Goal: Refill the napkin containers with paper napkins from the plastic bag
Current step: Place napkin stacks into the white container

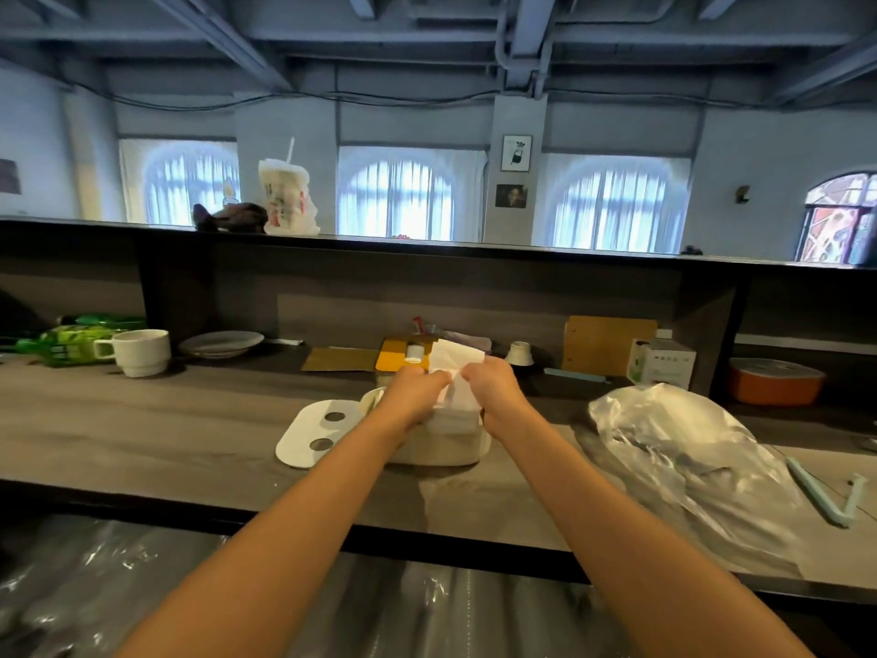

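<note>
Grey wood counter. On it: white napkin box, lid with 2 holes beside it, plastic bag right, mug, plate, green bottles left, orange container far right.

Matt wood-grain counter, glossy crinkled plastic bag, paper napkin.

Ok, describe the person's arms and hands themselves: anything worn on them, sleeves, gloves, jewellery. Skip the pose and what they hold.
Both forearms are bare as far as the frame shows: no sleeves in view. The left hand and the right hand wear no gloves. No watch, bracelet or band shows on either wrist. Rings cannot be made out from this view.
</note>
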The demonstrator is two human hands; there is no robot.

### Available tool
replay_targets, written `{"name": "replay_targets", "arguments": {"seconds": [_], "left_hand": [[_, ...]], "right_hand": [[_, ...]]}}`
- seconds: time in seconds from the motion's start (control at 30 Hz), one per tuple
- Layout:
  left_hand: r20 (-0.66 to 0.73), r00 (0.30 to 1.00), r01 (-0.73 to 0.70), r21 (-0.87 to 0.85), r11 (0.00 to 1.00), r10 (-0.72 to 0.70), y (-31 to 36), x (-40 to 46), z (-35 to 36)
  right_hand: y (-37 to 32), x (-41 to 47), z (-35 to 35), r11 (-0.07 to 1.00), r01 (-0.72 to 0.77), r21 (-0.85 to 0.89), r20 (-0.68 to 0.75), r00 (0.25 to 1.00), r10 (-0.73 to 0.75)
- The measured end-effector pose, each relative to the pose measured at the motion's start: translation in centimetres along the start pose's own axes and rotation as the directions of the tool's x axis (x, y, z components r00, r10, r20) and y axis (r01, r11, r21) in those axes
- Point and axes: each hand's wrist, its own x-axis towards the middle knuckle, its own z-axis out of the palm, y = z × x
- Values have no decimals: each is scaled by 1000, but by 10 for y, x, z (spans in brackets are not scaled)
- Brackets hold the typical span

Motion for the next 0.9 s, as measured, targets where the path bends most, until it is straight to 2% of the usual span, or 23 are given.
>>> {"name": "replay_targets", "arguments": {"seconds": [0.17, 0.3, 0.43, 0.6, 0.7, 0.77, 0.83, 0.9], "left_hand": [[62, 993, 105, -84, 991, -100, 4, 28, -11], [98, 978, 189, -37, 981, -184, 0, 49, -11], [156, 956, 211, 226, 951, -249, -4, 59, -3], [253, 910, 138, 562, 816, -328, -6, 65, 7], [176, 961, 88, 538, 839, -213, -6, 70, 16], [79, 995, 14, 497, 867, -61, -7, 73, 21], [-27, 995, -69, 466, 882, 92, -7, 74, 25], [-21, 998, -47, 313, 949, 56, -7, 74, 29]], "right_hand": [[-1, 24, 5, 973, 108, -204, 28, 994, -105], [8, 45, 1, 905, 184, -384, 59, 983, -175], [20, 57, -3, 799, 256, -544, 50, 961, -273], [30, 67, -7, 860, 237, -452, -8, 963, -270], [36, 70, -7, 892, 225, -393, -31, 966, -257], [40, 71, -7, 906, 222, -360, -49, 965, -256], [41, 71, -9, 920, 205, -335, -83, 966, -245], [44, 73, -10, 941, 170, -294, -93, 974, -205]]}}
